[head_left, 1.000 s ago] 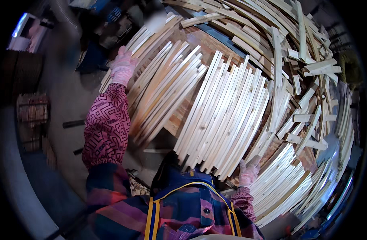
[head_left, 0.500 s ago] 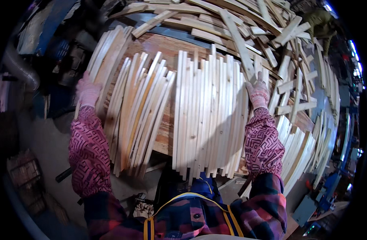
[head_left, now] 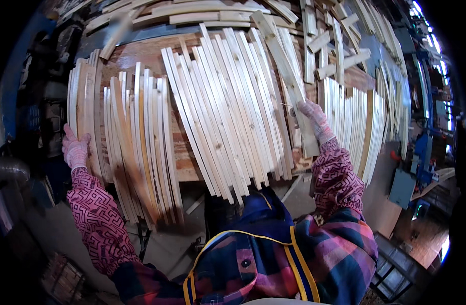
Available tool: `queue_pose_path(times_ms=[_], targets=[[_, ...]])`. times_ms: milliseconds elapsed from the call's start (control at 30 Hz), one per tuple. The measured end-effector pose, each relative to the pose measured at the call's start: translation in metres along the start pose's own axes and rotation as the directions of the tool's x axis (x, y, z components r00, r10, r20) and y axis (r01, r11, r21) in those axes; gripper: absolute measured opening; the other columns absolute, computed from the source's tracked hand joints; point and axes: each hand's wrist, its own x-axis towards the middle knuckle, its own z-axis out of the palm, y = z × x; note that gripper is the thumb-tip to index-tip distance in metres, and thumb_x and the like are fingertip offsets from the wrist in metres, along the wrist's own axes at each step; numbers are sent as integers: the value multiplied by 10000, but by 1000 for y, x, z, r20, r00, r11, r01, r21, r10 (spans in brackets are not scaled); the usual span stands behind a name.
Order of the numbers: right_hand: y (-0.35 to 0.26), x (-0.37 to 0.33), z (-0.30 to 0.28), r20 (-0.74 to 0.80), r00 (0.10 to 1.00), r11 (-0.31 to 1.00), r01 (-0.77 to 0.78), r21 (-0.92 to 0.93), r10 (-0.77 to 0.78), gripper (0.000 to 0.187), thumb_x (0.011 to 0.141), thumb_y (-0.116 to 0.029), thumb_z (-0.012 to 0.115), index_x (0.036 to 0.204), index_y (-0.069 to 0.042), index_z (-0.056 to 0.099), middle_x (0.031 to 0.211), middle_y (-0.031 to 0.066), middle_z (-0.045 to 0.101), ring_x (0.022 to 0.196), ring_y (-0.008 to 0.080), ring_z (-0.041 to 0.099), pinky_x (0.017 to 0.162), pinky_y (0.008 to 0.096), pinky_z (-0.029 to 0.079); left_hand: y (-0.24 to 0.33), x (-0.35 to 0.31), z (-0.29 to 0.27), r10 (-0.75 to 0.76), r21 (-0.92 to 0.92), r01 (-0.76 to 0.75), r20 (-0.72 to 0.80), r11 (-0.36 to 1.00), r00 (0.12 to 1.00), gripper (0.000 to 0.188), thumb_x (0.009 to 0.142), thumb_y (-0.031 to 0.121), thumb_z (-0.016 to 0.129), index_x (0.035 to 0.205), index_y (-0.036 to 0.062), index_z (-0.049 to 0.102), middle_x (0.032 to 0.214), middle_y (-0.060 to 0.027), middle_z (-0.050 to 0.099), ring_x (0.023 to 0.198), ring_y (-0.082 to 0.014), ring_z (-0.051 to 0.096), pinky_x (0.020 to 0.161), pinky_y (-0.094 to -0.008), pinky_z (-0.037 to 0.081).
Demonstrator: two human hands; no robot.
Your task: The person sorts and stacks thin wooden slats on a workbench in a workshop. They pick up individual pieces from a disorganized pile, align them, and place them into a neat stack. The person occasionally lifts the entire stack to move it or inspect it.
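Observation:
My right hand (head_left: 314,118), in a pale pinkish work glove, has its fingers closed on the edge of a long wooden board (head_left: 279,61). That board lies slantwise along the right side of a wide row of narrow wooden strips (head_left: 228,107). My left hand (head_left: 76,146), gloved alike, is at the outer edge of the wider boards (head_left: 85,96) on the far left. Its fingers and thumb are apart, the thumb touching the wood. Between those boards and the wide row lies a looser bundle of strips (head_left: 141,142), one of them yellowish. Patterned pink sleeve covers reach both wrists.
A plywood tabletop (head_left: 187,160) bears the strips, whose near ends overhang it. Loose offcuts (head_left: 212,18) are heaped along the far side. Another row of strips (head_left: 352,122) stands at the right. Grey-blue machine boxes (head_left: 401,188) and a ribbed hose (head_left: 12,168) flank the table.
The slanted board has come nearer, with my right hand now on its edge. My left hand has moved left and nearer along the outer boards. The whole view has shifted and turned.

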Motion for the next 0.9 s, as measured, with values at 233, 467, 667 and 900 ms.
queue_pose_path(times_ms=[233,467,667,900], targets=[[78,-43,25,-99,947,124,-63,-990,-305,509,931,-519,554,1272,-148,623,1155,171,629,1102,312,613,921,418,513,72,-114,3,524,-154,-612,-384,776,760,806,859,403,712,1478,10,375,1468,-214,445,1353,-349,435,1140,-438,331],[20,45,9,-558,788,311,-479,-821,-259,643,863,-470,685,1434,-267,470,1389,129,551,1220,331,574,991,438,487,161,-261,58,566,-786,-435,-135,439,813,587,843,192,713,1380,51,521,1366,-176,537,1292,-335,495,1100,-412,403],[16,71,-35,-373,911,585,-209,-784,-174,552,848,-302,740,1361,-173,583,1148,144,693,1054,274,664,955,390,533,166,-268,68,550,-722,-454,-122,522,826,604,852,217,721,1389,43,508,1332,-163,540,1238,-309,530,1056,-388,442],[8,82,24,-210,938,107,-187,-976,-275,811,931,-423,583,1545,-182,110,1291,263,568,1078,378,651,850,477,577,184,-263,79,439,-818,-232,28,527,898,630,857,217,733,1410,49,483,1381,-157,496,1247,-303,533,1051,-384,453]])
